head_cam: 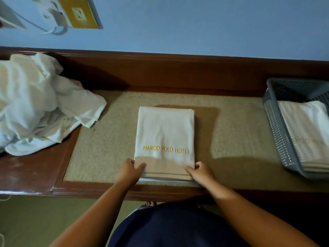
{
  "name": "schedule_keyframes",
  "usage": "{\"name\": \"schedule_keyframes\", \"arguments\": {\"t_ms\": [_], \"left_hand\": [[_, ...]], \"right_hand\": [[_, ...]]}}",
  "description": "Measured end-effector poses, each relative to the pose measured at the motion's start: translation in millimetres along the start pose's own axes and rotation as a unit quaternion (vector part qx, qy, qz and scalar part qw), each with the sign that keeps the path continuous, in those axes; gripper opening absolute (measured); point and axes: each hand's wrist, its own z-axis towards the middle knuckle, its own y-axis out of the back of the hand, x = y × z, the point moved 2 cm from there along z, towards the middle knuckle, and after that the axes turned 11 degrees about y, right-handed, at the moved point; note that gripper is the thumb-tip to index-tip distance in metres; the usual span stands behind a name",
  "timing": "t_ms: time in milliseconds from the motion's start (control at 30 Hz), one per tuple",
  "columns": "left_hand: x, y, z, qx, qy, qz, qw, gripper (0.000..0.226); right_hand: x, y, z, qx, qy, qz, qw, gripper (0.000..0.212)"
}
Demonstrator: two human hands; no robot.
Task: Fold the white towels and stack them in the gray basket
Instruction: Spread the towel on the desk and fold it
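A folded white towel (164,132) with yellow lettering lies flat on the beige inlay of the wooden counter (110,150). My left hand (130,171) pinches its near left corner, thumb on top. My right hand (200,172) pinches the near right corner the same way. A loose heap of unfolded white towels (35,104) sits at the far left. The gray basket (277,129) stands at the right edge of the counter with folded white towels (309,132) stacked inside.
A blue wall (195,29) rises behind the counter's dark wooden back ledge (178,72). A brass wall socket (78,14) with white plugs and cables is at the upper left. The counter's front edge runs just before my body.
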Motion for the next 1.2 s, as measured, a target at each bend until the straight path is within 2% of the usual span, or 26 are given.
{"name": "schedule_keyframes", "arguments": {"t_ms": [133,267,333,400,467,500,567,700,767,833,900,933,1033,1067,1133,1200], "left_hand": [[8,1,9,0.022,0.02,-0.053,0.998,0.027],[28,-2,8,0.039,0.06,-0.062,0.995,0.029],[31,-3,7,0.022,0.069,-0.061,0.996,0.031],[30,-5,9,0.005,0.061,-0.049,0.997,0.041],[27,-8,9,0.018,0.065,-0.046,0.997,0.055],[26,-9,10,0.03,0.067,-0.04,0.997,0.057],[23,-10,8,0.072,0.07,-0.059,0.993,0.05],[21,2,0,0.183,0.08,-0.179,0.963,0.036],[22,14,-7,0.229,0.058,-0.2,0.951,0.041],[32,20,-11,0.251,0.039,-0.164,0.953,0.041],[49,16,-14,0.228,0.03,-0.069,0.971,0.036],[58,12,-14,0.196,0.023,-0.011,0.98,0.038],[65,7,-19,0.023,-0.006,0.085,0.996,0.056],[57,9,-25,-0.041,-0.043,0.095,0.994,0.059],[31,6,-39,-0.126,-0.175,0.091,0.972,0.061],[-1,-4,-47,-0.136,-0.304,0.109,0.937,0.065]], "right_hand": [[1,-1,0,0.03,-0.016,-0.009,0.999,0.037],[-8,-7,-9,0.024,-0.025,-0.017,0.999,0.032],[-11,-12,-13,0.0,-0.033,-0.03,0.999,0.032],[-11,-16,-14,-0.041,-0.038,-0.02,0.998,0.039],[-9,-19,-14,-0.052,-0.049,0.008,0.997,0.056],[-9,-20,-13,-0.038,-0.057,0.014,0.998,0.062],[-9,-20,-11,0.011,-0.065,0.007,0.998,0.061],[-5,-7,-13,0.051,-0.045,0.017,0.998,0.039],[-5,2,-18,0.076,-0.035,0.046,0.995,0.03],[-10,6,-25,0.135,-0.043,0.034,0.989,0.029],[-20,2,-32,0.181,-0.054,-0.041,0.981,0.03],[-25,-2,-36,0.166,-0.052,-0.078,0.982,0.034],[-26,-7,-47,-0.002,-0.008,-0.124,0.992,0.057],[-17,-7,-51,-0.05,0.042,-0.135,0.989,0.059],[4,-15,-52,-0.095,0.164,-0.175,0.966,0.062],[25,-31,-42,-0.076,0.27,-0.215,0.935,0.066]]}}
